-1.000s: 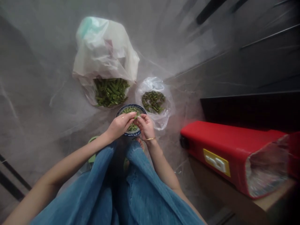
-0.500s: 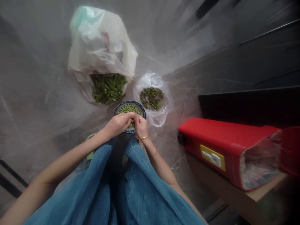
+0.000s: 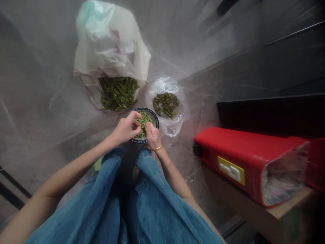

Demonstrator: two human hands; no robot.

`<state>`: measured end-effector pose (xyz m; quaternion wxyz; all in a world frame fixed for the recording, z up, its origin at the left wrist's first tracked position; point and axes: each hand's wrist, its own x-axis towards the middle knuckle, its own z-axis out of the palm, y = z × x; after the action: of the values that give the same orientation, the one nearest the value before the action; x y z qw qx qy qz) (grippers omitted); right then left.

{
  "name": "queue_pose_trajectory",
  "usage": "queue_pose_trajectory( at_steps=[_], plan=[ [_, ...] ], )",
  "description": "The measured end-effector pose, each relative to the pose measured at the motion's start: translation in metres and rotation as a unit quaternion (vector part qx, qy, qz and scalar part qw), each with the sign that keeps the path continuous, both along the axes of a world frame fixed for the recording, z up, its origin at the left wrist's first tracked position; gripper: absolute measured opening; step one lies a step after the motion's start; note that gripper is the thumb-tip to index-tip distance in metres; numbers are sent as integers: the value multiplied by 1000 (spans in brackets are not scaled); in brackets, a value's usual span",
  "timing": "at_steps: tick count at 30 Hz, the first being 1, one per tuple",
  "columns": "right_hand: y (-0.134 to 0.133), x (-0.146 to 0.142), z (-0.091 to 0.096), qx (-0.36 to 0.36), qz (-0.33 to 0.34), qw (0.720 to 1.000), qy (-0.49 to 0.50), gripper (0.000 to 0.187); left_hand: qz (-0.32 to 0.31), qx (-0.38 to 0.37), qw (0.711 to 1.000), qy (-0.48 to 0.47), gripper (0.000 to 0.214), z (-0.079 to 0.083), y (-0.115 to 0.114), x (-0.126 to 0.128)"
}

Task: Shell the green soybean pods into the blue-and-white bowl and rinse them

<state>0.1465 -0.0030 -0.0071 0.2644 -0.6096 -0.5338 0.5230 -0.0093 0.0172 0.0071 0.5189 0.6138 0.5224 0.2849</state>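
Over a blue-and-white bowl (image 3: 157, 119) of shelled green beans (image 3: 145, 117), both hands are held close together. My left hand (image 3: 128, 127) is at the bowl's left side, its fingers bent but apart, with nothing visible between them. On the right, my right hand (image 3: 153, 136) is closed, thumb pressed against the curled fingers; whatever it pinches is too small or hidden to name. Beyond the bowl, a large white plastic bag (image 3: 111, 44) lies with its mouth showing green bean pods (image 3: 118, 93). Beside it a clear plastic bag (image 3: 174, 127) holds emptied-looking pods (image 3: 165, 105).
A red bin (image 3: 233, 144) with a yellow label and a plastic liner stands to the right, beside a light brown wooden surface (image 3: 286, 206). Grey marbled floor (image 3: 63, 101) surrounds the bags. My knees in blue denim (image 3: 149, 176) flank the near side of the bowl.
My hands were touching fingertip to fingertip over the bowl; now they are apart. The left fingers have spread and drawn back to the left. The view has shifted slightly.
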Motion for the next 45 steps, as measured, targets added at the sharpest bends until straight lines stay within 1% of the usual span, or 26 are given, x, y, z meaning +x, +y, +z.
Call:
queue_pose_trajectory(
  at_steps=[3,4,7,10,12,13,14,15,17,18,20,22,24,25,27,29,33,38,40,43,45],
  plan=[
    [-1,-2,-3,-25,-27,999,26,41,10,14,1000,2,26,0,-1,2],
    [-1,-2,-4,-33,-26,998,41,40,17,4,1000,-5,25,-1,-2,2],
    [1,0,-4,-47,13,996,80,34,50,-82,993,-64,26,-6,0,0],
    [5,4,0,-45,55,996,57,28,61,-168,977,-118,28,-12,3,-2],
    [7,5,0,-44,67,996,34,24,59,-189,973,-116,27,-14,3,-2],
    [7,6,-1,-45,69,996,28,22,59,-182,977,-98,26,-14,2,-1],
    [7,5,-4,-50,70,996,26,20,58,-159,983,-70,26,-13,2,0],
    [6,5,-7,-58,67,996,28,18,56,-122,991,-31,25,-12,1,0],
    [2,2,-14,-85,51,994,52,16,40,-11,997,64,24,-11,-1,2],
    [0,0,-17,-108,41,990,77,17,26,51,992,111,23,-10,-2,3],
    [-3,-2,-21,-167,23,976,140,19,-5,161,970,182,19,-11,-3,3],
    [-3,-3,-22,-218,-1,954,206,22,-27,231,947,222,17,-12,-3,3],
    [-1,-2,-21,-234,-36,939,250,28,-37,268,932,240,17,-13,-3,1],
    [0,-1,-21,-228,-54,938,255,33,-42,278,929,242,18,-14,-3,0],
    [3,2,-21,-205,-78,948,230,46,-54,292,925,238,19,-15,-3,0],
    [5,4,-23,-179,-85,962,190,54,-66,300,924,230,19,-15,-4,0],
    [5,2,-24,-129,-65,977,155,58,-66,296,930,208,20,-16,-6,1],
    [1,-2,-21,-79,-47,986,142,54,-67,300,937,166,15,-15,-7,2],
    [0,-3,-20,-69,-44,987,141,54,-39,258,956,137,12,-12,-8,3],
    [-1,-3,-19,-59,-42,988,140,54,20,141,987,75,17,-4,-7,5],
    [0,-2,-18,-46,-31,991,123,53,41,69,996,27,20,0,-7,7]
  ],
)
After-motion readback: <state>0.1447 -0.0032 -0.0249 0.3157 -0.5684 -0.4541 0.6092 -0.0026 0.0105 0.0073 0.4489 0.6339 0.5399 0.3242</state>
